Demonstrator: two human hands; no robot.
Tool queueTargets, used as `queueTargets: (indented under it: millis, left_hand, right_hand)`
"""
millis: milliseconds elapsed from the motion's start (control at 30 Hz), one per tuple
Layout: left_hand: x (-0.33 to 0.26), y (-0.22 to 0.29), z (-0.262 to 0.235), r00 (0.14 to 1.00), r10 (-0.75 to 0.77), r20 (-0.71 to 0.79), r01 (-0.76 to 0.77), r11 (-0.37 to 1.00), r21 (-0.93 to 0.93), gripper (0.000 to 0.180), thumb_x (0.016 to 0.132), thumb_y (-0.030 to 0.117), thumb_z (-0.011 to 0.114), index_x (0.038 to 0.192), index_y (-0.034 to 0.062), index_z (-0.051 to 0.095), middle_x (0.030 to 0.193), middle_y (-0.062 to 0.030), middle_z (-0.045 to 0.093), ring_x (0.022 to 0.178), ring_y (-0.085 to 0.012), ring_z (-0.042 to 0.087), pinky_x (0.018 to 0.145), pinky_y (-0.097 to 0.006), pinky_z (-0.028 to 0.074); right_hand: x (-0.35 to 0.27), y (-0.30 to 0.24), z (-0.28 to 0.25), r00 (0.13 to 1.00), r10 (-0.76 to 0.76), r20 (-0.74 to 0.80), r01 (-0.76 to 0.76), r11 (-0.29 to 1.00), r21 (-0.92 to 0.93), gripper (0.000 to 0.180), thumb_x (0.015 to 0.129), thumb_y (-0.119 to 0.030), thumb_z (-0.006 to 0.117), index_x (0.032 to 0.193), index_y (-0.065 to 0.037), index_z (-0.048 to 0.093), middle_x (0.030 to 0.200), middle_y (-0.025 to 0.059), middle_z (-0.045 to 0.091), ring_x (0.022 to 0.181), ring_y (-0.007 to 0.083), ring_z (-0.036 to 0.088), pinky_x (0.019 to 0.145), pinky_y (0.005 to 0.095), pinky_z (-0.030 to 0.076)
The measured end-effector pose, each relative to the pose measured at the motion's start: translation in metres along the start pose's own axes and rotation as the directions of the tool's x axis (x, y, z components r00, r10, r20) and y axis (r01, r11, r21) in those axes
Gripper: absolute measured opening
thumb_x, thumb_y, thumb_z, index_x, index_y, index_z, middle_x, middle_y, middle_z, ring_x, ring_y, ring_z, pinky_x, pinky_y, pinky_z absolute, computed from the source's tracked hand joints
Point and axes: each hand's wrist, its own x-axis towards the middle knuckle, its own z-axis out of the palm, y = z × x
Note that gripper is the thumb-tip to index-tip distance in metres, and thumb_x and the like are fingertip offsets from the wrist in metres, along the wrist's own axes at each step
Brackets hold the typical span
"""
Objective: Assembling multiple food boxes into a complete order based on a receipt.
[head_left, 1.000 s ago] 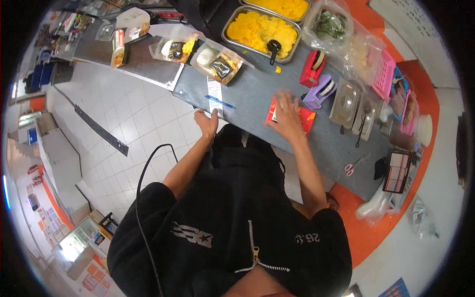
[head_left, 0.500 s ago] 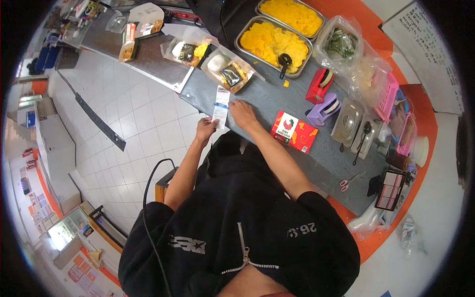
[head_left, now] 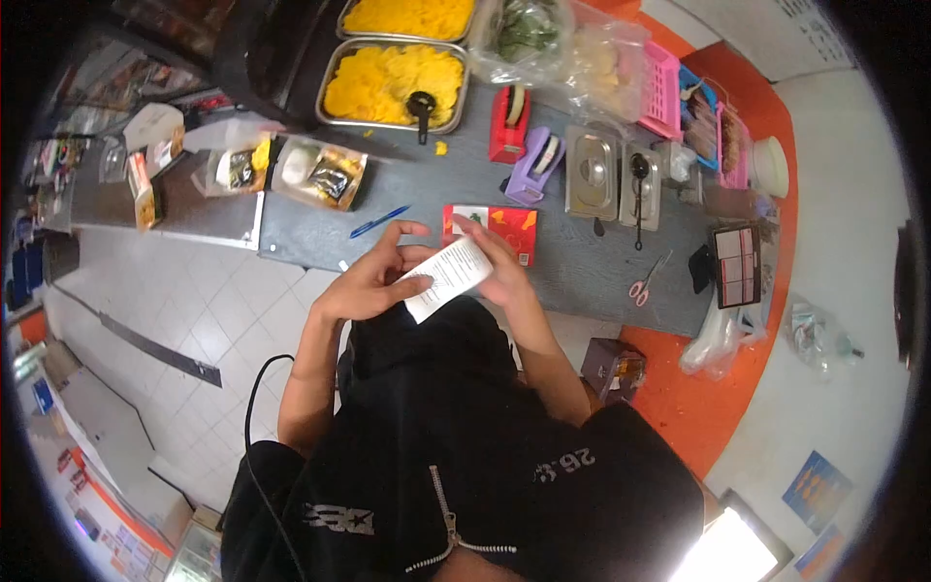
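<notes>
A white printed paper receipt [head_left: 449,278] is held in front of me over the counter's near edge. My left hand [head_left: 370,278] pinches its lower left end, thumb on top and the other fingers partly spread. At the upper right end, my right hand [head_left: 501,264] grips the paper's edge, with some fingers hidden behind it. Just beyond the hands lies a flat red box [head_left: 514,229], partly covered by my right hand. A blue pen [head_left: 379,222] rests on the counter, left of the box.
Left on the counter [head_left: 320,238] stand open food boxes [head_left: 318,175]. Metal trays of yellow food [head_left: 393,82] are behind. Red [head_left: 508,126] and purple [head_left: 534,167] tape dispensers, lidded steel pans [head_left: 592,175], scissors [head_left: 647,281] and pink baskets [head_left: 661,92] stand rightward.
The receipt has come up off the counter into both hands and moved right, near the red box. The pen that lay across it now lies apart. My view has turned rightward.
</notes>
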Motion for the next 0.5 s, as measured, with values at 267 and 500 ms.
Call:
queueTargets:
  millis: [267,500]
  left_hand:
    - [0.105,-0.053,-0.007,0.98,0.054,-0.194,0.079,0.784,0.616,0.041,0.081,0.006,0.076,0.109,0.0019,0.047,0.096,-0.0147,0.064,0.084,-0.026,0.064,0.078,-0.038,0.051]
    - [0.123,-0.085,0.003,0.94,0.265,-0.215,0.06,0.49,0.87,0.039,0.072,0.006,0.079,0.102,0.0009,0.054,0.1,-0.0193,0.06,0.093,-0.0368,0.061,0.08,-0.045,0.05]
  right_hand:
    - [-0.029,-0.036,-0.077,0.623,-0.74,-0.253,0.161,0.438,-0.885,0.041,0.079,-0.012,0.082,0.114,-0.001,0.063,0.098,0.0092,0.07,0.091,0.0216,0.068,0.08,0.0359,0.053]
    - [-0.018,-0.027,-0.077,0.424,-0.887,0.182,-0.224,-0.298,-0.928,0.032,0.083,-0.031,0.075,0.095,-0.004,0.065,0.096,0.015,0.066,0.089,0.0352,0.063,0.076,0.0452,0.05]
